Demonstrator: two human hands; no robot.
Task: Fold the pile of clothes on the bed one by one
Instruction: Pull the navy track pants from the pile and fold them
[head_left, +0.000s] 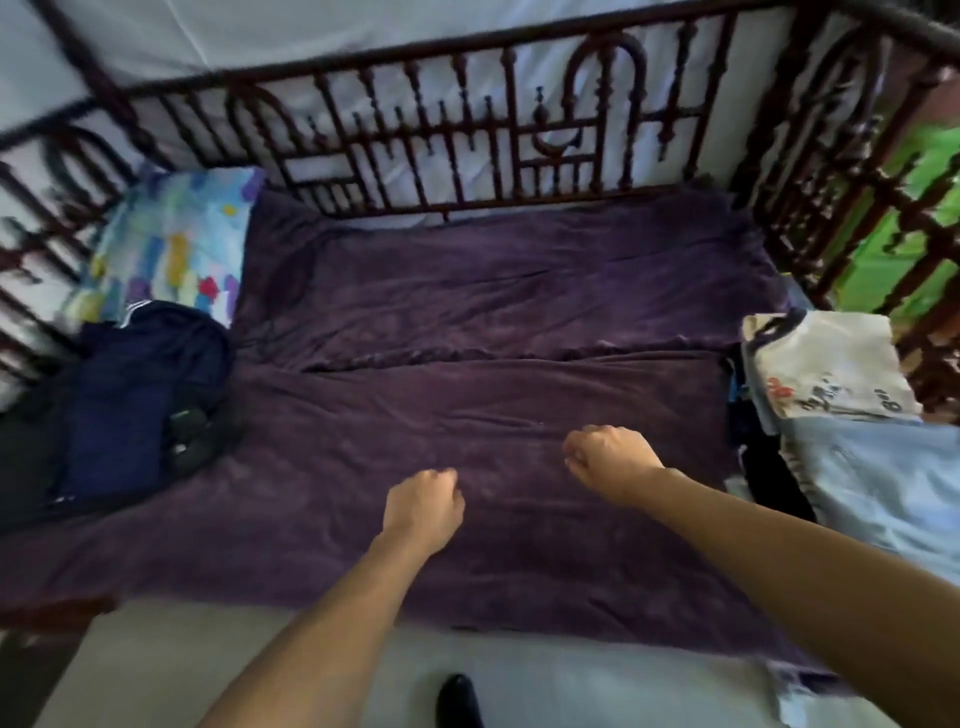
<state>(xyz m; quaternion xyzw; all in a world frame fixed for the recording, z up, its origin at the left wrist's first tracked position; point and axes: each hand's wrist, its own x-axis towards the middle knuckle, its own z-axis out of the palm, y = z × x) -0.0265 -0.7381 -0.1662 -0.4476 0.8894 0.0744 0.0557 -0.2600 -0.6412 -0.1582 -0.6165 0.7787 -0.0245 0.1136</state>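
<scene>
Both my grips are curled into loose fists with no cloth showing in either. The left grip (423, 506) is closer to me and the right grip (608, 462) is a little beyond and beside it, both low over the purple blanket (493, 312). I judge they hang between garments, above the open stretch that serves as folding space.

Well off to the left of the left grip lies the dark pile of clothes (130, 405), rumpled, with a navy piece with white stripes on top. That reads as the work left to do. Off to the right of the right grip sits a flat stack (831, 374), a white printed top over pale blue cloth. These are likely the finished pieces, set apart so the two don't mix.

Beyond the dark pile is a colourful pillow (171, 249), and farthest out is the bed rail (467, 145).
</scene>
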